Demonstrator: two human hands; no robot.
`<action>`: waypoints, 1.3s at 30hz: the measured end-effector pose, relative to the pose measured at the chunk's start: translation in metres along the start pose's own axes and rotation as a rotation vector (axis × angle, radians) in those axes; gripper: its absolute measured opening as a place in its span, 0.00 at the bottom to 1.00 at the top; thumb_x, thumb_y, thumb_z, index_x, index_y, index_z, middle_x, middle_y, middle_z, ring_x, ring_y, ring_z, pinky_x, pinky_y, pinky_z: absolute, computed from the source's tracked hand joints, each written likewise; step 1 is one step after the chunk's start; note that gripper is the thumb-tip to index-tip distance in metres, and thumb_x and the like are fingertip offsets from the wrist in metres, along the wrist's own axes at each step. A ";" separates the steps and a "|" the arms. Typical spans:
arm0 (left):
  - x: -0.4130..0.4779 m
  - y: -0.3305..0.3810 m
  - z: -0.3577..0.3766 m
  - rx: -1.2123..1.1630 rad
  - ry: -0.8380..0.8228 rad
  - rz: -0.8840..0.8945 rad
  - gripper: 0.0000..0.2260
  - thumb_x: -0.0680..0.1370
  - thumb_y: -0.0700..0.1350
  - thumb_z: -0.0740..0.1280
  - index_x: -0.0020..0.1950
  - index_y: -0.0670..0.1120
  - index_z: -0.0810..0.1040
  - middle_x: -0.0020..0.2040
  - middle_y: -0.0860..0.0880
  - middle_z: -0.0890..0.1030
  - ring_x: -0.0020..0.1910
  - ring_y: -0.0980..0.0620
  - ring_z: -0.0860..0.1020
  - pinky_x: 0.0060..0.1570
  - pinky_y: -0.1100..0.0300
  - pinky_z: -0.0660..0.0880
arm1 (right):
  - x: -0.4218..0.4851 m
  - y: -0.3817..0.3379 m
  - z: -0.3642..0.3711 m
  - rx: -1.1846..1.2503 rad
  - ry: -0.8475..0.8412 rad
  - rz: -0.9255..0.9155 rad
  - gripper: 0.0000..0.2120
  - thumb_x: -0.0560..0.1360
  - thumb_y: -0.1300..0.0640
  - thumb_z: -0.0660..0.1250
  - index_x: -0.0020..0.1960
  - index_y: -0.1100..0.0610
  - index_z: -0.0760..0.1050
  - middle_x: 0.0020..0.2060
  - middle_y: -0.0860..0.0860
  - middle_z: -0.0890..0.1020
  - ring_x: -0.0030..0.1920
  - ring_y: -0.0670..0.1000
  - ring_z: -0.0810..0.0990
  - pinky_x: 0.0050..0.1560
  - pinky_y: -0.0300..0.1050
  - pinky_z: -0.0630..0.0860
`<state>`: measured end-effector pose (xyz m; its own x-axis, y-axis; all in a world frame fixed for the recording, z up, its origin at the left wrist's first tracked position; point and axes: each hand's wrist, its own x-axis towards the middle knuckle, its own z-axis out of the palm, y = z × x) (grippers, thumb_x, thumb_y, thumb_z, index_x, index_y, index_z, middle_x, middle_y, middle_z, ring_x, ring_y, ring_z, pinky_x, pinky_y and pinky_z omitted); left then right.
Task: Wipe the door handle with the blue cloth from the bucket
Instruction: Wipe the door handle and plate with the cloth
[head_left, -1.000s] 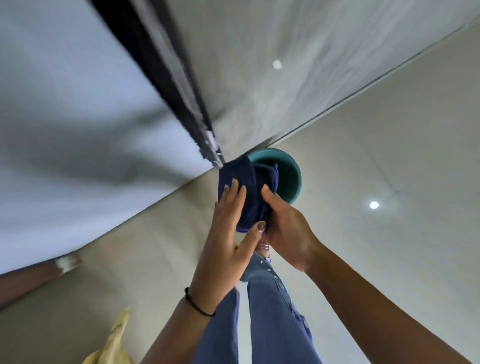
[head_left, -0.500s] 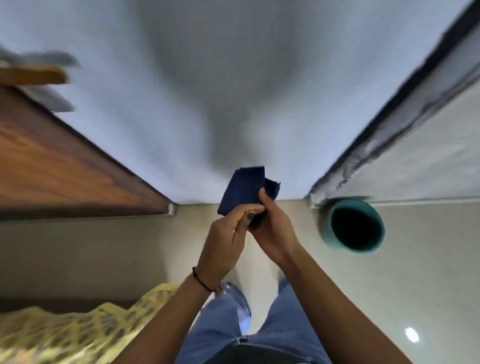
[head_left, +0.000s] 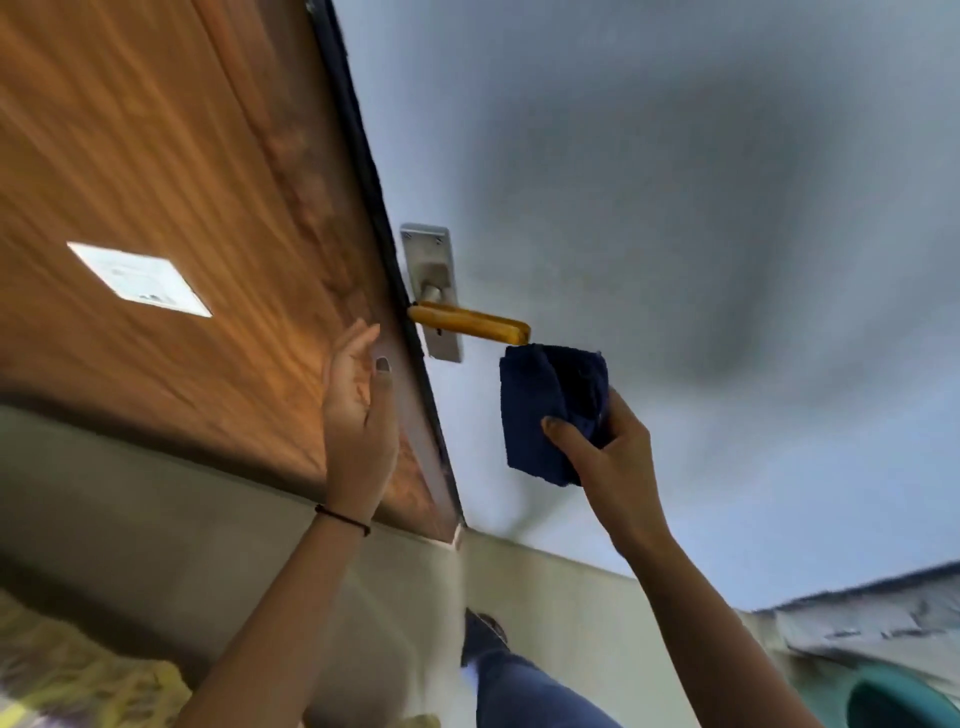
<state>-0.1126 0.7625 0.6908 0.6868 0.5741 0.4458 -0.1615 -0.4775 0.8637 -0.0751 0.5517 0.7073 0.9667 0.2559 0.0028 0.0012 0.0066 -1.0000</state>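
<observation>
The right hand (head_left: 613, 457) grips the blue cloth (head_left: 550, 410) just under the door handle (head_left: 470, 322); the left hand (head_left: 358, 405) is spread, empty.

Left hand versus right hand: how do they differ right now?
The right hand grips the folded blue cloth just below the tip of the door handle; the left hand is open and holds nothing. The left hand is at the door's edge, and its wrist wears a dark band. Both are raised toward the door.
</observation>
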 end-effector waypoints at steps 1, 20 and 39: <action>0.014 -0.005 -0.004 0.027 0.026 0.003 0.15 0.81 0.41 0.59 0.67 0.51 0.69 0.68 0.55 0.69 0.70 0.57 0.67 0.69 0.48 0.66 | 0.011 -0.008 0.010 -0.048 -0.025 -0.058 0.18 0.72 0.66 0.70 0.55 0.46 0.74 0.48 0.48 0.83 0.46 0.44 0.82 0.44 0.40 0.80; 0.136 -0.084 -0.022 0.480 0.006 0.741 0.37 0.78 0.47 0.63 0.78 0.50 0.41 0.78 0.45 0.37 0.76 0.52 0.36 0.75 0.48 0.37 | 0.085 0.009 0.127 -1.207 0.512 -0.505 0.17 0.74 0.60 0.60 0.62 0.56 0.75 0.64 0.56 0.76 0.65 0.57 0.66 0.64 0.50 0.61; 0.145 -0.101 -0.031 0.641 -0.035 0.895 0.33 0.81 0.54 0.55 0.77 0.45 0.38 0.75 0.44 0.30 0.75 0.47 0.31 0.73 0.49 0.32 | 0.093 0.007 0.166 -1.450 0.293 -0.373 0.22 0.71 0.62 0.63 0.65 0.59 0.74 0.59 0.59 0.79 0.58 0.61 0.76 0.60 0.52 0.68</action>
<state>-0.0191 0.9143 0.6758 0.5264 -0.1665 0.8338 -0.2202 -0.9739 -0.0554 -0.0274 0.7366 0.7017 0.8694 0.2581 0.4213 0.3217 -0.9429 -0.0863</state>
